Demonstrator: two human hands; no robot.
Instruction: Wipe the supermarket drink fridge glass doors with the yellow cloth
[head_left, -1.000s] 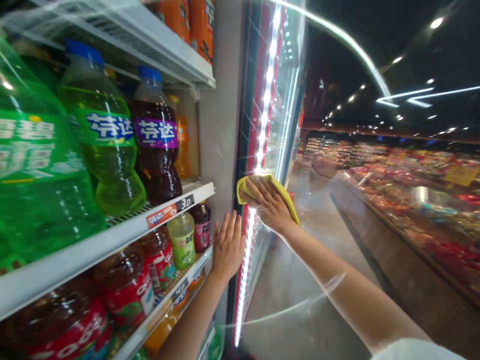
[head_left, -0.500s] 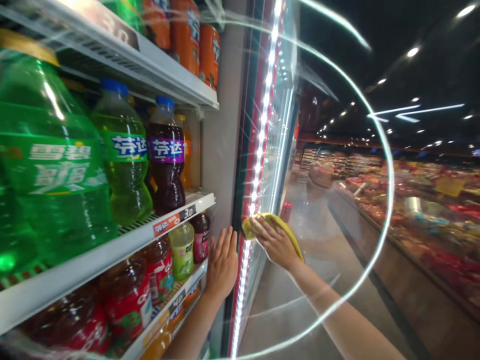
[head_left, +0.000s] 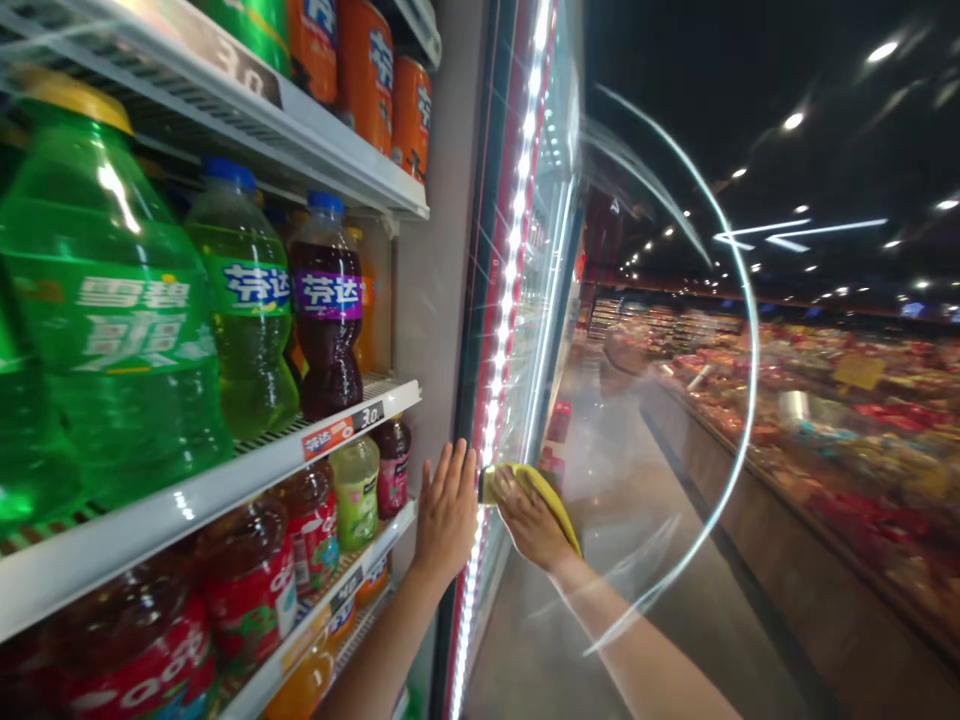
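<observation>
Fingers stretched and laid flat, my left hand (head_left: 448, 515) rests against the dark edge of the drinks fridge, just right of the shelf ends. My right hand (head_left: 529, 518) presses a yellow cloth (head_left: 550, 490) against the glass side, right beside the bright light strip (head_left: 501, 340). Part of the cloth is hidden under my fingers. The strip runs along a red and dark frame, between the shelves and the glass. Both hands are almost level, a small gap apart.
On the left, shelves hold a large green soda bottle (head_left: 127, 300), a purple-labelled bottle (head_left: 327, 300), orange cans (head_left: 365, 75) and red-labelled bottles (head_left: 247, 590). A pale curved streak (head_left: 752, 340) crosses the view. Right of the aisle floor (head_left: 600, 620) stands a long goods display (head_left: 825, 430).
My right hand and the cloth have moved down and slightly left along the light strip, closer to my left hand. My left hand stays on the edge. The view has shifted slightly.
</observation>
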